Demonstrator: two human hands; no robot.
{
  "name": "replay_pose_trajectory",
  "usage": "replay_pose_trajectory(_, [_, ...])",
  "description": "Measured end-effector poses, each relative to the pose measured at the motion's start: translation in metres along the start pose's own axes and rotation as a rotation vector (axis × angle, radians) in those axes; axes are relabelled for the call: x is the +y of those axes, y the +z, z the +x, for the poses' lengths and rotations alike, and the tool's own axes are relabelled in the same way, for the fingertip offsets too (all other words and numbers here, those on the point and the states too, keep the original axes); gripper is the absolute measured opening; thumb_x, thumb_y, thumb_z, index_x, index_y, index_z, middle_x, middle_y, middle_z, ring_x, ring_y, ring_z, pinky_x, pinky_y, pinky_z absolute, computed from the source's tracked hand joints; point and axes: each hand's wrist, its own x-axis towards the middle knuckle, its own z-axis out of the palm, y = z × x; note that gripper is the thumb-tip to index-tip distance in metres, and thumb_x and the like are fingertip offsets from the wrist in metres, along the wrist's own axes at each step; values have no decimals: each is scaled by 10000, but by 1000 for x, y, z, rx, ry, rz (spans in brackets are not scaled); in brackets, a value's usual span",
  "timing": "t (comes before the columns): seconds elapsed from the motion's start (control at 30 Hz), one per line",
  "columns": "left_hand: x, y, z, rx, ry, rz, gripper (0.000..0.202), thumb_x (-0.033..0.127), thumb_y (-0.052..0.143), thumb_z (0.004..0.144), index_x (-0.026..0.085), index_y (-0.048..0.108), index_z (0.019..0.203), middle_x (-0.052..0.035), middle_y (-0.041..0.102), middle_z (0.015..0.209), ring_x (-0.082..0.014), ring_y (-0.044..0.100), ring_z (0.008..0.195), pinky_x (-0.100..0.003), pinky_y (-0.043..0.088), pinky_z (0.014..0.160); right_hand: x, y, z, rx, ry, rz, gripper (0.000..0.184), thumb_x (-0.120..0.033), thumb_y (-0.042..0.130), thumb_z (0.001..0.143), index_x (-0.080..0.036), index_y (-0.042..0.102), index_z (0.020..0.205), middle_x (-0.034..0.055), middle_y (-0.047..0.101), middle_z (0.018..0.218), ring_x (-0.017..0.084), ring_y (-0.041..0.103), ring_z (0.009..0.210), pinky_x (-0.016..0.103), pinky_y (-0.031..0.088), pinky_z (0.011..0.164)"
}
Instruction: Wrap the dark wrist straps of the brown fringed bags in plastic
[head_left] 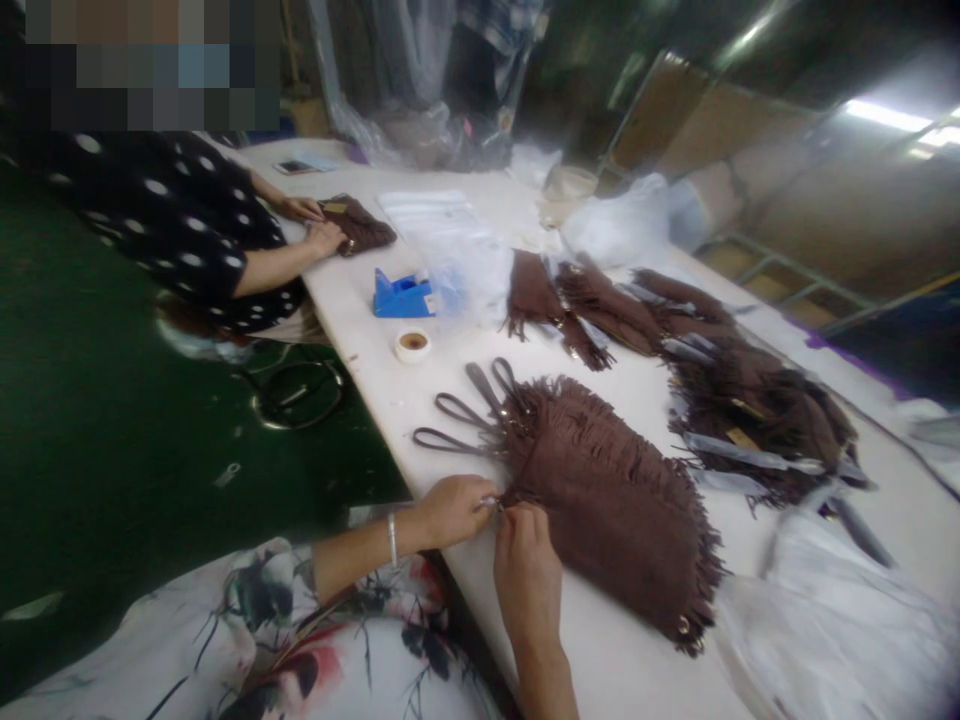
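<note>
A stack of brown fringed suede bags (607, 490) lies on the white table (390, 400) in front of me, their looped straps (469, 410) fanned out to the left. My left hand (450, 508) and my right hand (525, 570) meet at the near corner of the stack. Both pinch a small metal piece at the bag's edge; what exactly it is stays too small to make out. A bracelet sits on my left wrist.
More brown fringed bags (750, 400) lie in a heap to the right, others (570, 305) behind. A blue tape dispenser (403, 295), a tape roll (412, 344) and clear plastic bags (457, 250) lie mid-table. Another person in a dotted top handles a brown bag (360, 225) at the far left.
</note>
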Motion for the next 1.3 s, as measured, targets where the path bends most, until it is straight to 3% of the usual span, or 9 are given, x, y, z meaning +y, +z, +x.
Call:
replay_pose_trajectory(0.27, [-7,2,-5,6,109,121,226,154,476,887,209,614,1057,-50,609,993,-207,605,928,-290,461,799,-6,-2,2,-67,22,-72,171,-223,363,982,-201,512,901,62,564,927,176,594,791,259,439,644])
replay_pose_trajectory(0.6, [-7,2,-4,14,75,13,261,104,494,822,210,611,1030,-49,612,1052,-211,602,968,-302,472,852,-5,10,4,-89,28,-166,167,-218,377,983,-204,521,900,56,578,960,160,588,728,249,401,600])
replay_pose_trajectory(0.8, [-9,3,0,52,46,-143,297,97,525,757,190,642,1013,-59,647,1025,-215,608,963,-300,461,864,1,14,1,-100,28,-191,166,-205,401,976,-210,564,946,64,596,1050,166,614,797,245,415,634])
replay_pose_trajectory(0.9, [-10,1,3,-1,-53,-318,177,237,529,817,171,657,919,-50,666,863,-191,631,776,-272,482,705,4,15,-2,-112,41,-183,185,-201,411,971,-219,592,1008,65,596,1113,167,624,826,247,425,656])
replay_pose_trajectory(1.03, [-11,3,9,-151,-368,-658,409,458,355,907,159,595,765,31,483,448,-139,485,390,-230,367,420,7,15,-3,-122,66,-156,230,-171,406,964,-223,606,1065,55,597,1129,170,629,869,247,434,686])
replay_pose_trajectory(1.13, [-12,4,14,-213,-496,-792,359,459,433,860,156,595,758,45,444,405,-118,414,335,-216,299,374,6,14,-2,-118,72,-142,226,-176,421,958,-223,625,1043,51,605,1104,165,625,843,244,429,677])
replay_pose_trajectory(1.3, [-16,-3,19,-370,-513,-857,241,364,596,732,131,641,685,20,482,443,-82,356,333,-216,258,361,5,11,-2,-118,68,-108,209,-162,450,938,-226,641,996,50,611,1080,156,624,820,231,417,659])
